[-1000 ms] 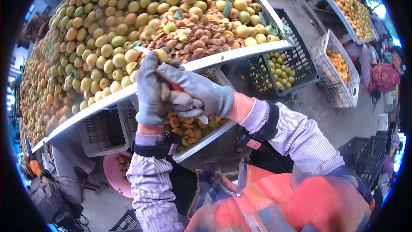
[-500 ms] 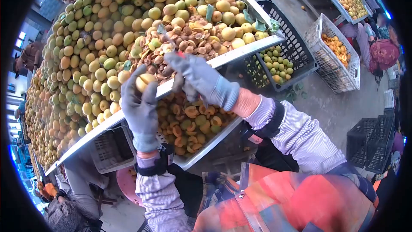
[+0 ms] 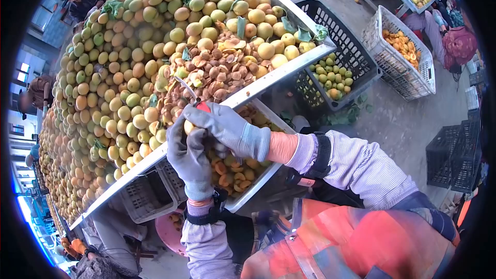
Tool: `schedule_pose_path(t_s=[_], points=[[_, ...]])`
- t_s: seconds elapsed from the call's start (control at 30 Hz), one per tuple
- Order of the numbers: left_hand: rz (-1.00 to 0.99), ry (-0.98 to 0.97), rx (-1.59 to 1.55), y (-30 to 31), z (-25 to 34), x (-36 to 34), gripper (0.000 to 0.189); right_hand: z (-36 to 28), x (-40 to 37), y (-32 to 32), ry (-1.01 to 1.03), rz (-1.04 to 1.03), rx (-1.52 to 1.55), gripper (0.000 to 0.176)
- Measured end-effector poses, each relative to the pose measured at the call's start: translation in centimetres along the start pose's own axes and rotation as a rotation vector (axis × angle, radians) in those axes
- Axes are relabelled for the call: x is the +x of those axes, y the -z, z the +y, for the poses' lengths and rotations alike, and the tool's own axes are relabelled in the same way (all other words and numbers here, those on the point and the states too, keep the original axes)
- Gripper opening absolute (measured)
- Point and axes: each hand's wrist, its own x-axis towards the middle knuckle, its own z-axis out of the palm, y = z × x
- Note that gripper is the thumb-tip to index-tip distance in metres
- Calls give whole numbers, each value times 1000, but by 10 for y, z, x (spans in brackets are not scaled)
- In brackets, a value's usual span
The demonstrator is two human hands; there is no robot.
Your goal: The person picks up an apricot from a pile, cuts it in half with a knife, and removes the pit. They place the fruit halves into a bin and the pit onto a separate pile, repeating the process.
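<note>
My left hand (image 3: 189, 157), in a grey glove, is closed around an apricot (image 3: 189, 127), mostly hidden by the fingers. My right hand (image 3: 227, 128), gloved too, meets it at the fruit and grips a small knife by its red handle (image 3: 203, 107). The knife's thin curved blade (image 3: 187, 89) points up and away from the fruit. Both hands are over the metal front edge of a sloping table (image 3: 281, 76). Just beyond them lies a heap of brown pits and scraps (image 3: 219, 75). Beneath the hands, a tray (image 3: 258, 178) holds halved apricots (image 3: 235, 173).
Whole apricots (image 3: 124, 72) cover the table. A black crate (image 3: 356, 46) with green fruit stands at the right, beside a white crate (image 3: 413, 80) of cut fruit. A grey crate (image 3: 147, 196) and pink basin (image 3: 168, 232) are lower left. Other people sit around.
Both hands have come together around the apricot. The left hand has shifted right and down; the knife blade shows clearly now. The view has shifted slightly.
</note>
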Motion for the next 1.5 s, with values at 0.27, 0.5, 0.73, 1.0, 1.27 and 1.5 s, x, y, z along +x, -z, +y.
schedule_pose_path(t_s=[0.27,0.5,0.73,1.0,1.27,1.5], points=[[155,199,-300,-14,3,2,35,11,-3,-6,29,186,-17,30],[-103,417,-824,17,11,9,56,16,0,-1,158,-47,8,23],[-174,252,-133,55,12,8,45,16,-1,13,92,-118,-56,30],[-227,177,150,17,19,-2,58,25,9,15,266,-6,-201,27],[-46,143,-75,5,12,-8,56,7,-9,14,263,-3,-364,23],[-34,274,-295,0,20,-5,43,-15,-3,30,327,179,-265,23]])
